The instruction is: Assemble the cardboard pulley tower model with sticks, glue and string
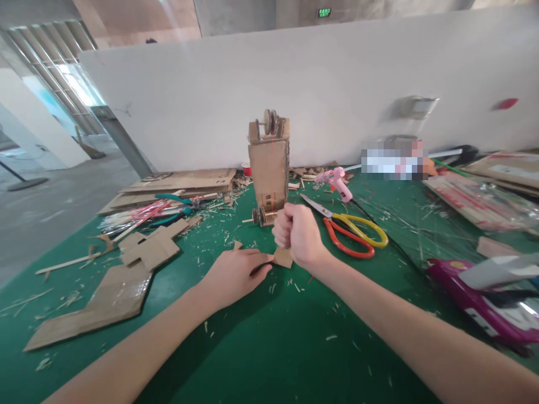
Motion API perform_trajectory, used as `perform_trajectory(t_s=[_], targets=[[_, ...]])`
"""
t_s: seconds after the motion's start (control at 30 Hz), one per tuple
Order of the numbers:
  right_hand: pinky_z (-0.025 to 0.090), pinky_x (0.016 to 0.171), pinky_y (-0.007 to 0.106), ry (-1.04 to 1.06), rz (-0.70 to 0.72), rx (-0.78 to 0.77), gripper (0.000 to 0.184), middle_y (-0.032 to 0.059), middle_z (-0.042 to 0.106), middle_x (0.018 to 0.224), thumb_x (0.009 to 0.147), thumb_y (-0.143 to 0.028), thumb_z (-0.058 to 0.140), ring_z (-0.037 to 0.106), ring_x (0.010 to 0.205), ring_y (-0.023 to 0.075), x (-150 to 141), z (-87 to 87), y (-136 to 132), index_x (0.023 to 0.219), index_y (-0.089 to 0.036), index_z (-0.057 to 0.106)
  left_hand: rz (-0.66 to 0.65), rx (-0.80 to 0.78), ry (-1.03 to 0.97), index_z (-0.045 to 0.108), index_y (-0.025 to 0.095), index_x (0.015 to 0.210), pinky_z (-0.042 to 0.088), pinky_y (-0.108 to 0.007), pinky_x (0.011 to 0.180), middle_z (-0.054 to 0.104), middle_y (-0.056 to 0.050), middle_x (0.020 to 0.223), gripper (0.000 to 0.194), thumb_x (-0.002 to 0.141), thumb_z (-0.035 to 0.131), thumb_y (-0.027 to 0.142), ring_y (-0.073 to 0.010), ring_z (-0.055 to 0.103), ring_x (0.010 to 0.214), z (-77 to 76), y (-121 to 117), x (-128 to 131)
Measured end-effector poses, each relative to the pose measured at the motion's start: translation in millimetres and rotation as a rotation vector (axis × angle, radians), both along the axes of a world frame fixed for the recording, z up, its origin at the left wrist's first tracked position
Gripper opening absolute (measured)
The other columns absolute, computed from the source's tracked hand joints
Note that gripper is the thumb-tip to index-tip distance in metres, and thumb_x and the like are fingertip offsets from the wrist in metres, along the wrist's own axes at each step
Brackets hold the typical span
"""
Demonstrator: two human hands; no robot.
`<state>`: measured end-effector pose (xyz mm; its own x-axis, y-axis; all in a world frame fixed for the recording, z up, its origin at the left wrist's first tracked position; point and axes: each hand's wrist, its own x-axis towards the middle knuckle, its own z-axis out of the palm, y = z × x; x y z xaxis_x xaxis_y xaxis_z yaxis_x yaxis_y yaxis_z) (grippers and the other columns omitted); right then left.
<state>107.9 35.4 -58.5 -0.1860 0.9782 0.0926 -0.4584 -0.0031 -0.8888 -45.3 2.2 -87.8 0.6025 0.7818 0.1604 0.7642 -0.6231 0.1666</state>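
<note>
My left hand lies low over the table, its fingertips closed on the edge of a small cardboard piece. Just above that piece, my right hand is curled into a fist; whatever it holds, if anything, is hidden inside the fingers. Behind both hands a cardboard box model stands upright, with round cardboard wheels on a thin stick at its top and more wheels at its base. Scissors with one red and one yellow handle lie partly open to the right of my fist.
A pink glue gun with a black cable lies behind the scissors. Cut cardboard, teal-handled pliers and bagged sticks are at left. A purple appliance sits at right. Shavings litter the green table; a white partition stands behind.
</note>
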Motion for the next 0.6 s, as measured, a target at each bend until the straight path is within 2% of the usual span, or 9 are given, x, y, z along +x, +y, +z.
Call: perform_trajectory(t_s=[0.13, 0.23, 0.33, 0.47, 0.6], targets=[[0.007, 0.034, 0.021, -0.024, -0.034, -0.020, 0.033, -0.0093, 0.016, 0.040, 0.072, -0.027, 0.041, 0.014, 0.033, 0.0049, -3, -21.3, -1, 0.044, -0.023, 0.023, -0.010, -0.005, -0.012, 0.065, 0.027, 0.109, 0.048, -0.033, 0.079, 0.071, 0.000, 0.102, 0.029, 0.093, 0.042, 0.030, -0.0201, 0.066, 0.087, -2.3, 1, 0], [0.007, 0.035, 0.021, -0.029, -0.040, -0.011, 0.033, -0.0092, 0.016, 0.040, 0.072, -0.028, 0.041, 0.014, 0.034, 0.0048, -4, -25.8, 0, 0.044, -0.023, 0.023, -0.007, -0.011, -0.018, 0.065, 0.027, 0.107, 0.048, -0.033, 0.079, 0.071, 0.000, 0.101, 0.028, 0.093, 0.042, 0.030, -0.0196, 0.066, 0.086, -2.3, 0, 0], [0.007, 0.034, 0.021, -0.036, -0.042, -0.012, 0.034, -0.0094, 0.015, 0.039, 0.072, -0.029, 0.040, 0.013, 0.033, 0.0051, -4, -25.3, 2, 0.045, -0.023, 0.021, 0.017, -0.012, -0.007, 0.065, 0.029, 0.105, 0.046, -0.030, 0.071, 0.071, 0.001, 0.095, 0.026, 0.092, 0.043, 0.032, -0.0181, 0.065, 0.079, -1.2, 0, 3], [0.008, 0.035, 0.021, -0.047, -0.056, 0.004, 0.033, -0.0094, 0.015, 0.040, 0.074, -0.031, 0.037, 0.013, 0.034, 0.0056, -5, -27.7, 4, 0.046, -0.024, 0.020, 0.125, -0.029, 0.009, 0.064, 0.027, 0.100, 0.038, -0.027, 0.054, 0.067, 0.002, 0.074, 0.025, 0.087, 0.048, 0.040, -0.0168, 0.059, 0.063, 0.3, 1, 10], [0.011, 0.036, 0.022, -0.107, -0.043, 0.060, 0.035, -0.0089, 0.014, 0.040, 0.077, -0.032, 0.033, 0.013, 0.035, 0.0067, -3, -31.2, 3, 0.047, -0.024, 0.019, 0.139, -0.052, -0.011, 0.063, 0.025, 0.085, 0.031, -0.026, 0.051, 0.064, 0.002, 0.070, 0.023, 0.085, 0.050, 0.044, -0.0162, 0.056, 0.059, 2.6, 3, 18]])
